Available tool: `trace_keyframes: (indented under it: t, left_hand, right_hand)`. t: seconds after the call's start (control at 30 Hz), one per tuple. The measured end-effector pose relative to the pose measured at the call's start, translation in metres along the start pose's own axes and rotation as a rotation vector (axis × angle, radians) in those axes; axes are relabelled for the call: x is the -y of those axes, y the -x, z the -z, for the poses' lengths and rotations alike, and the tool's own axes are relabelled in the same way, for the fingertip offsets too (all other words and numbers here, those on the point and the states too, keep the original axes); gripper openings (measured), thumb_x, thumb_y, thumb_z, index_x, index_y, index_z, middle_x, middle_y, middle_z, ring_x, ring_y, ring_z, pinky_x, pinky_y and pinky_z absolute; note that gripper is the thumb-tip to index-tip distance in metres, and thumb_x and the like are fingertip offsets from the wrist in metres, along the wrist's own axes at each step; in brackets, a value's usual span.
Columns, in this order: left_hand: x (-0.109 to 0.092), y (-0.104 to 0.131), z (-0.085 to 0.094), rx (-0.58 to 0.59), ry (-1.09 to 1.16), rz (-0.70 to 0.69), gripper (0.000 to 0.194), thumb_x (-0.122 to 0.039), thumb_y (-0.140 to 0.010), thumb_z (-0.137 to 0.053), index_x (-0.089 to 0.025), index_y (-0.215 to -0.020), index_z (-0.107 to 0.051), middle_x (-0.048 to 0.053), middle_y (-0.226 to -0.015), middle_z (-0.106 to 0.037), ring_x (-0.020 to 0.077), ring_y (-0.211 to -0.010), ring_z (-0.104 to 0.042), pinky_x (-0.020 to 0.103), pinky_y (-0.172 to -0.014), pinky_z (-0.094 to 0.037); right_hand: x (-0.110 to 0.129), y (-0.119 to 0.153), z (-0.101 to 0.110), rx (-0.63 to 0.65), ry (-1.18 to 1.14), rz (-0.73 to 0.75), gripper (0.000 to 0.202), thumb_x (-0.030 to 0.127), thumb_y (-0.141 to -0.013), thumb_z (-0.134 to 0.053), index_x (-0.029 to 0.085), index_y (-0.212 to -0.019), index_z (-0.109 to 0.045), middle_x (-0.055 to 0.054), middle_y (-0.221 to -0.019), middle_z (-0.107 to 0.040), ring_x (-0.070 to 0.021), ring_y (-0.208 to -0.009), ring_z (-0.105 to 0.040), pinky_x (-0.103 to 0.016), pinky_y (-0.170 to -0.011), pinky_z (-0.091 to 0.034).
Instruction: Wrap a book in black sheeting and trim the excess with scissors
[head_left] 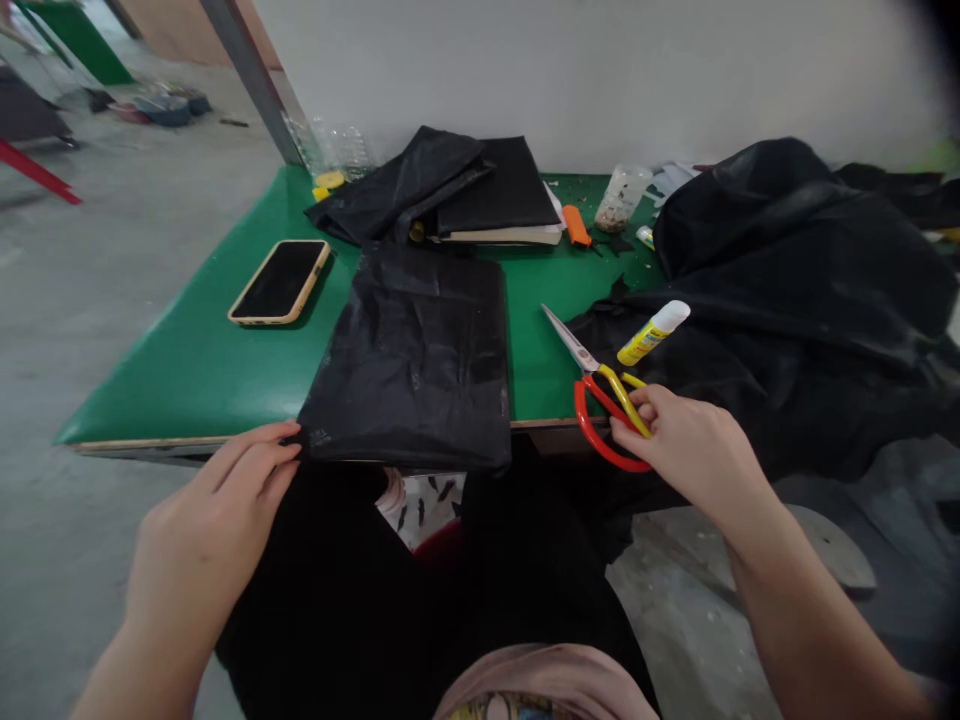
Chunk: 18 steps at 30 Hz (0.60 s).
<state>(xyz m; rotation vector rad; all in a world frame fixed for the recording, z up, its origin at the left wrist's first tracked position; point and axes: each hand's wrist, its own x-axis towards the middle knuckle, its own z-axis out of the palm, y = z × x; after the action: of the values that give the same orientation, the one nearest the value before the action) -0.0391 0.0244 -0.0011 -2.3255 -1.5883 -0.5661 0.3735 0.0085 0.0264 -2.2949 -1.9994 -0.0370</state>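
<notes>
While my left hand (206, 530) rests at the near table edge, its fingertips (289, 440) touch the lower left corner of the black sheet (416, 360); the fingers lie stretched and loose on it, pinching nothing that I can see. That sheet lies flat and folded at the table's middle, its near edge hanging just over the rim.

At 3 o'clock from the sheet, my right hand (690, 450) is closed on the scissors (604, 400), thumb and fingers around the yellow and red handles at the table edge. The blades are shut and point away toward 11 o'clock, lying on the green table (187, 370).

Just beyond the scissors, at 1 o'clock from my right hand, a glue stick (654, 332) with a yellow body and white cap lies on a big heap of black fabric (810, 290) that covers the table's right side.

At 10 o'clock from the sheet a phone (280, 281) lies face up, well apart from both hands. At 12 o'clock a book (499, 195) sits under more black material, with an orange cutter (576, 225) and a clear jar (622, 198) just to its right, near the wall.

Below the table edge, dark cloth (337, 600) drapes over my lap.
</notes>
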Motion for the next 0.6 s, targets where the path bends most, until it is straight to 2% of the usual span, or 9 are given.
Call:
trace_keyframes:
  t: [0.1,0.17,0.27,0.33,0.4,0.5,0.6]
  left_hand:
    - [-0.001,0.002,0.000,-0.020,-0.014,0.032,0.006,-0.022,-0.093,-0.050,-0.022,-0.096,-0.055,-0.004,-0.111,-0.066,0.0192,-0.095,-0.065,0.032,-0.077,-0.051]
    - [0.000,0.003,-0.001,0.002,-0.023,0.041,0.007,-0.024,-0.094,-0.049,-0.022,-0.098,-0.055,-0.005,-0.114,-0.065,0.0184,-0.094,-0.065,0.031,-0.076,-0.051]
    - [0.005,0.001,-0.003,0.007,-0.036,0.066,0.007,-0.024,-0.094,-0.049,-0.021,-0.097,-0.055,-0.006,-0.116,-0.064,0.0182,-0.092,-0.066,0.030,-0.074,-0.051]
    - [0.007,-0.002,-0.004,0.007,-0.016,0.097,0.007,-0.021,-0.094,-0.049,-0.021,-0.095,-0.055,-0.004,-0.115,-0.064,0.0197,-0.093,-0.065,0.032,-0.076,-0.051]
    - [0.004,-0.006,-0.002,0.017,0.021,0.102,0.008,-0.018,-0.093,-0.048,-0.019,-0.094,-0.056,0.000,-0.114,-0.064,0.0230,-0.099,-0.063,0.037,-0.084,-0.051]
    - [-0.015,-0.007,0.004,-0.019,0.069,0.074,0.018,-0.011,-0.090,-0.048,-0.017,-0.105,-0.058,0.007,-0.120,-0.060,0.0278,-0.113,-0.055,0.047,-0.099,-0.045]
    - [-0.051,0.000,0.010,-0.210,0.191,0.024,0.036,0.000,-0.081,-0.054,-0.016,-0.113,-0.060,0.009,-0.121,-0.059,0.0258,-0.111,-0.056,0.045,-0.100,-0.044]
  right_hand:
    - [-0.001,0.018,-0.001,-0.056,-0.310,-0.052,0.029,0.042,-0.073,-0.066,0.020,-0.090,-0.060,-0.001,-0.070,-0.063,-0.0172,-0.058,-0.061,-0.028,-0.053,-0.045]
    - [0.000,0.031,-0.003,-0.043,-0.606,-0.063,0.030,0.039,-0.074,-0.066,0.019,-0.094,-0.059,-0.002,-0.071,-0.063,-0.0160,-0.057,-0.060,-0.026,-0.051,-0.047]
    - [0.006,0.045,-0.009,0.118,-1.067,0.023,0.024,0.033,-0.080,-0.062,0.017,-0.097,-0.056,-0.004,-0.073,-0.062,-0.0155,-0.059,-0.060,-0.025,-0.050,-0.049]
    - [0.011,0.051,-0.018,0.243,-1.247,0.117,0.021,0.030,-0.085,-0.056,0.018,-0.101,-0.052,-0.005,-0.077,-0.061,-0.0148,-0.060,-0.059,-0.025,-0.051,-0.049]
    - [0.017,0.056,-0.028,0.291,-1.345,0.210,0.023,0.030,-0.088,-0.051,0.020,-0.109,-0.047,-0.006,-0.081,-0.061,-0.0135,-0.056,-0.056,-0.025,-0.049,-0.047]
    - [0.022,0.063,-0.040,0.289,-1.430,0.276,0.032,0.034,-0.090,-0.047,0.023,-0.120,-0.039,-0.009,-0.092,-0.061,-0.0109,-0.050,-0.052,-0.025,-0.045,-0.044]
    - [0.021,0.069,-0.045,0.318,-1.509,0.254,0.040,0.036,-0.090,-0.048,0.027,-0.125,-0.032,-0.009,-0.099,-0.058,-0.0104,-0.052,-0.050,-0.026,-0.047,-0.044]
